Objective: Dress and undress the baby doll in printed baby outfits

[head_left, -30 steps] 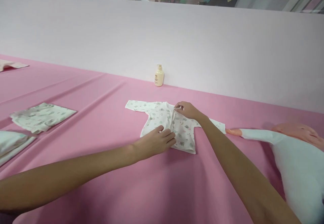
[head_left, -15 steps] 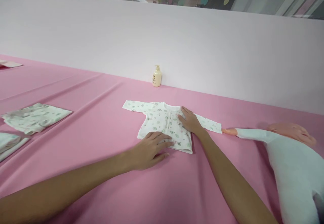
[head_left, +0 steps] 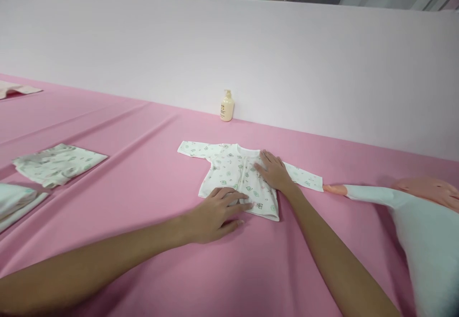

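Note:
A small white baby shirt (head_left: 229, 171) with a green print lies spread flat on the pink tablecloth (head_left: 143, 240), sleeves out to both sides. My left hand (head_left: 215, 212) lies flat at the shirt's lower hem, fingers stretched and touching the cloth. My right hand (head_left: 274, 171) rests flat on the shirt's right chest near the front opening, fingers spread. Neither hand holds anything.
A cream pump bottle (head_left: 226, 106) stands at the wall behind the shirt. A baby doll (head_left: 416, 212) in white lies at the right, its arm reaching toward the shirt's sleeve. Folded printed garments (head_left: 57, 164) lie at the left, with another white piece (head_left: 14, 202) at the left edge.
A second ago my right hand pinched the shirt's front flap near the collar. It has let go and both hands now lie flat on the shirt, which is closed and smooth.

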{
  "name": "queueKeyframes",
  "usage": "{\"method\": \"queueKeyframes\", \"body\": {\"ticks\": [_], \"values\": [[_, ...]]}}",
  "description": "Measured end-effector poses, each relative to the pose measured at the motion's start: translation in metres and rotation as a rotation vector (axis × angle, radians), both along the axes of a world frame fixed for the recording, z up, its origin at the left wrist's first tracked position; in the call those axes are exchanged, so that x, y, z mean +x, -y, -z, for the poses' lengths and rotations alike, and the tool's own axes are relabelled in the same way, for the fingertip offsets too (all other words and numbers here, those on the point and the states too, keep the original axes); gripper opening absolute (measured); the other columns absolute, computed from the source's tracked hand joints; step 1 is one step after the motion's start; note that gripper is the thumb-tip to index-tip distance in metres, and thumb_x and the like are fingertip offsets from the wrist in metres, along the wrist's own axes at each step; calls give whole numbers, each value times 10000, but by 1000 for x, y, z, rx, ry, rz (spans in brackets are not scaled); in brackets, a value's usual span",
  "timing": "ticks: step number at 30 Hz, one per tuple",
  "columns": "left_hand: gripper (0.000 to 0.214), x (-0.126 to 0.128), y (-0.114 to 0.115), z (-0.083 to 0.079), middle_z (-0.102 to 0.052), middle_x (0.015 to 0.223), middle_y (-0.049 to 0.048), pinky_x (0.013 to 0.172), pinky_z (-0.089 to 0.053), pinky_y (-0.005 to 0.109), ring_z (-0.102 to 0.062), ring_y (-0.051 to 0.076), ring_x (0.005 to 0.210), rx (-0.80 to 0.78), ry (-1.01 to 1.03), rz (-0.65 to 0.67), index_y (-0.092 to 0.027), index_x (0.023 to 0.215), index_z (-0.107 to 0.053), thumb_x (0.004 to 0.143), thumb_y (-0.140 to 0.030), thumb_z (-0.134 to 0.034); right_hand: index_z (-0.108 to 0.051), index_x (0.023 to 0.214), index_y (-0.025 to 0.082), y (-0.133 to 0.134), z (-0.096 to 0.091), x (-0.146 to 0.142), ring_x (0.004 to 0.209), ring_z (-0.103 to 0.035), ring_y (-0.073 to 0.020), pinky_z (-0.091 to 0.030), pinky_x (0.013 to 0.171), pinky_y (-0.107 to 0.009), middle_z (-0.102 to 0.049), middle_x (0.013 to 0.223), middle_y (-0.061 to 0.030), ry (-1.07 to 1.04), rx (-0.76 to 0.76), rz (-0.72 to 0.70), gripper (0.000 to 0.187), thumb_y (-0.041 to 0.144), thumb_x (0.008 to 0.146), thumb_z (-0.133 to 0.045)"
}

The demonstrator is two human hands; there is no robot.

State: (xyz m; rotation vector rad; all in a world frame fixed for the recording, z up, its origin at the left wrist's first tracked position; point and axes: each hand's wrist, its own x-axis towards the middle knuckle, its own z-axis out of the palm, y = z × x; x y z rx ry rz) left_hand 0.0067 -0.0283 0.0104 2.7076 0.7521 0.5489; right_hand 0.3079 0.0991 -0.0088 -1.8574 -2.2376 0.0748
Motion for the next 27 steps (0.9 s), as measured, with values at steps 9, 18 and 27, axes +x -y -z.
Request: {"method": "queueKeyframes", "body": {"ticks": [9, 18, 27], "values": [[520, -27, -81, -10, -555, 1672, 83, 1291, -377, 585, -514, 312, 1528, 99, 40, -305, -288, 1563, -576, 1152, -537, -377, -261, 1777, 152, 5, -14, 42, 1710, -225, -321, -225, 1377, -538, -240, 1838, -128, -29, -65, 197, 821, 641, 1120, -208], [827, -82, -177, 20, -245, 1850, 54, 1368, -192, 608, -203, 390, 1710, -20, -231, -691, -317, 1767, -327, 1070, -752, -239, -284, 1766, 174, 8, -1, 55, 1721, -183, -282, -158, 1391, -537, -204, 1853, -106, 59, -76, 240, 796, 627, 1124, -154], [669, -92, -173, 14, -324, 1811, 152, 1309, -201, 683, -277, 426, 1667, -13, -226, -845, -263, 1712, -416, 1114, -505, -239, -405, 1693, 174, 7, -6, 57, 1678, -284, -326, -175, 1370, -595, -344, 1801, -147, -32, 15, 209, 731, 581, 1094, -311]]}}
